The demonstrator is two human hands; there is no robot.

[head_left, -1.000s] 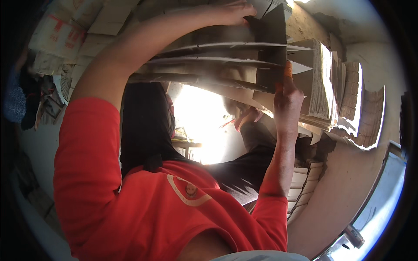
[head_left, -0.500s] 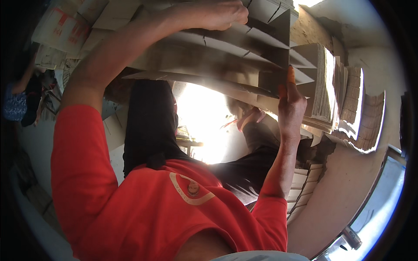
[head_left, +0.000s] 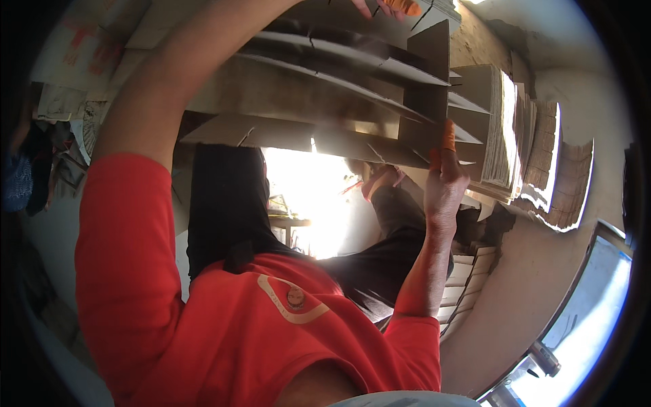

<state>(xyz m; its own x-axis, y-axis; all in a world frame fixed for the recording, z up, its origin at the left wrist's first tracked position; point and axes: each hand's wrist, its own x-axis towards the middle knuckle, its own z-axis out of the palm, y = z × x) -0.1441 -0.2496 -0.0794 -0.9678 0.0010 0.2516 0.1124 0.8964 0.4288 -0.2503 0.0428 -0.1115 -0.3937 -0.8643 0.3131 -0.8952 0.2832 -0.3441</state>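
A slotted cardboard divider (head_left: pixel 271 133) lies across the space above my lap, its long strips set into an upright crosspiece at the right end. My right hand (head_left: pixel 446 180) grips the near lower corner of that crosspiece, an orange cover on one finger. At the top edge, my left hand (head_left: pixel 388 8) is partly cut off by the frame. Its visible fingers are apart above the far strips, one with an orange cover, and I see nothing held in them.
Stacked cardboard sheets (head_left: pixel 498 129) stand on the right, with more bundles (head_left: pixel 569 180) beside them by the wall. Below are further stacked pieces (head_left: pixel 464 285). A printed sack (head_left: pixel 85 47) sits at the far left. Part of another person (head_left: pixel 20 176) shows at the left edge.
My left hand has moved up and away to the top edge, its closed fingers now apart. The near strip has tilted, showing more of its slotted face. My right hand keeps its grip, slightly lower.
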